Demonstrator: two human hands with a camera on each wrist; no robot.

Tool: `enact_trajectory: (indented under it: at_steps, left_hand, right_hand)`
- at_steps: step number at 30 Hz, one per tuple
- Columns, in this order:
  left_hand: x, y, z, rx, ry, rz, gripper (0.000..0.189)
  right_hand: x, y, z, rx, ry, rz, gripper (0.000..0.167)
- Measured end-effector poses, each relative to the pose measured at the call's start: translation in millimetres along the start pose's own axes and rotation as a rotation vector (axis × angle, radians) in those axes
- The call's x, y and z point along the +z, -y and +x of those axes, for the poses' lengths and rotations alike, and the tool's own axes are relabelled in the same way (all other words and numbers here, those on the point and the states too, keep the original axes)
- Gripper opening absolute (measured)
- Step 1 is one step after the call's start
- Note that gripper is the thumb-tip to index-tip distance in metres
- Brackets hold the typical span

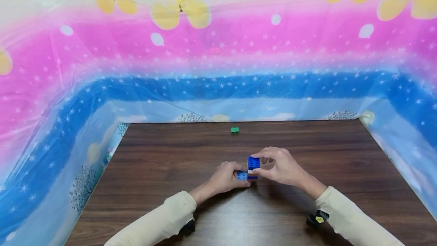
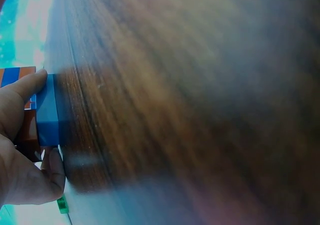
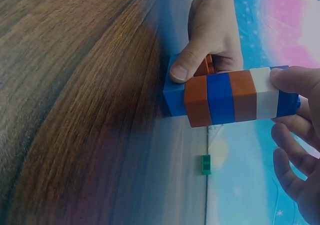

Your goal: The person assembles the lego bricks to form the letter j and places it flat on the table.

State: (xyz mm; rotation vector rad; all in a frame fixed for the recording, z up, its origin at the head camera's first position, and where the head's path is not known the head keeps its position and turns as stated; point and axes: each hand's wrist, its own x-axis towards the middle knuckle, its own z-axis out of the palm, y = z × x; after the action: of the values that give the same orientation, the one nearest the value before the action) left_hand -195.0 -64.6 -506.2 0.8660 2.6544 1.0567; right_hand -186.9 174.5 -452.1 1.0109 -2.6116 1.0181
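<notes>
A tower of building bricks stands on the table, with a light blue brick (image 3: 173,96) lowest and an orange brick (image 3: 198,104) on it. Above come a blue brick (image 3: 220,99), another orange brick (image 3: 243,96), a white brick (image 3: 264,96) and a dark blue brick (image 1: 253,162) at the top. My left hand (image 1: 224,177) grips the base, its thumb against the light blue brick. Part of a further orange brick (image 3: 202,68) shows beside that hand. With thumb and fingers, my right hand (image 1: 282,168) pinches the upper end around the dark blue and white bricks.
A small green brick (image 1: 235,130) lies near the far edge of the brown wooden table (image 1: 164,143). Behind and beside the table hangs a patterned pink and blue cloth (image 1: 218,56).
</notes>
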Motion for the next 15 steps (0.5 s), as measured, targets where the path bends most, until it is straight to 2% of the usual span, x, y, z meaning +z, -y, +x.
enact_trajectory:
  at_steps: [15]
  left_hand:
    - [-1.0,-2.8,-0.6,0.003,0.01,-0.023,0.043]
  right_hand:
    - [1.1,-0.8,0.6,0.087,0.027,0.071,0.038]
